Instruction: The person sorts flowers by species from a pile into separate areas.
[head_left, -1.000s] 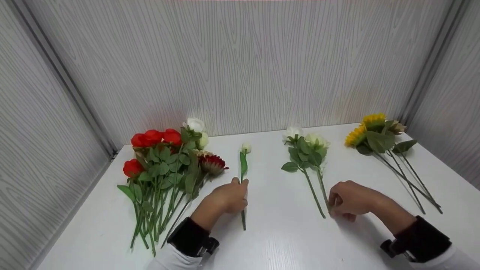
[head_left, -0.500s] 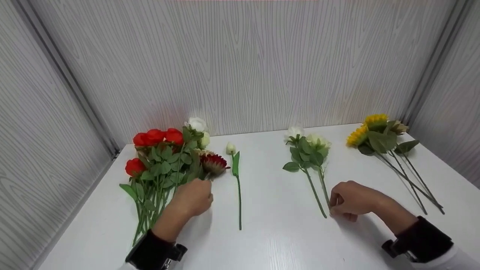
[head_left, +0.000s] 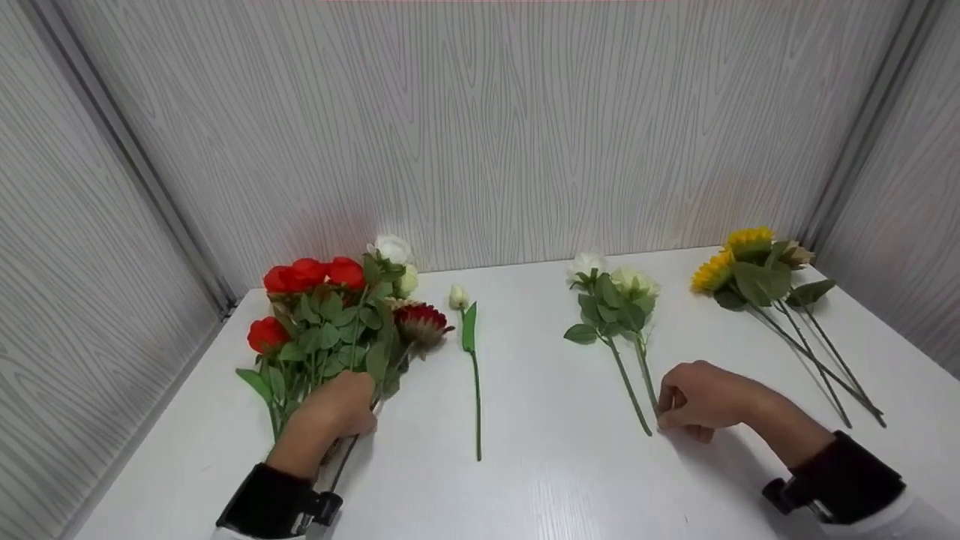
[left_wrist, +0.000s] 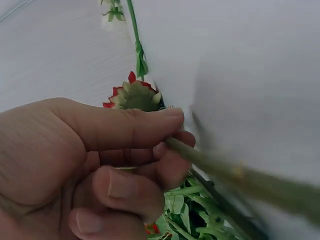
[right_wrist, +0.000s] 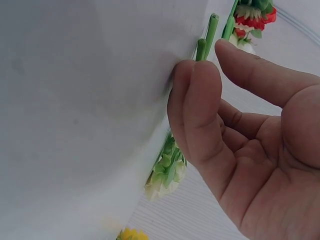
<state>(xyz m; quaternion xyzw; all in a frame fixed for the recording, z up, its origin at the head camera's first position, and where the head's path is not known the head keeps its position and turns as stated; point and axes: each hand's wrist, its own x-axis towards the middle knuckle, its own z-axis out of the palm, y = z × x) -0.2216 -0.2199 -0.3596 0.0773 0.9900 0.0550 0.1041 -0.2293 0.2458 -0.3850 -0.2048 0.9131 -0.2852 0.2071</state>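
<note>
From the head view, the left hand (head_left: 341,409) is lying at the lower end of the red bunch (head_left: 330,322) on the left of the worktop (head_left: 540,480), its forearm angling up from the bottom edge with a black wrist strap. Its fingers are curling around stems of that bunch. Just right of the bunch, a single bud (head_left: 471,352) is lying alone, stem pointing toward the person, apart from the hand. The right hand (head_left: 694,405) is resting knuckles-up at the low ends of the white flowers (head_left: 615,307), fingers bent down and touching the stem tips. The sunflowers (head_left: 757,274) are lying well apart at the far right.

In the left wrist view, the left hand (left_wrist: 100,160) is filling the lower left, its fingers (left_wrist: 130,130) and thumb wrapping around a green stem (left_wrist: 235,175) that is running out blurred to the right. A dark red bloom (left_wrist: 134,95) is showing past the knuckles, with the bud (left_wrist: 137,45) beyond.

In the right wrist view, the right hand (right_wrist: 245,140) is showing its palm, relaxed and holding nothing, with fingertips (right_wrist: 197,85) pressing against the worktop (right_wrist: 85,100) just beside two cut stem ends (right_wrist: 206,40). The thumb is standing apart from them.
</note>
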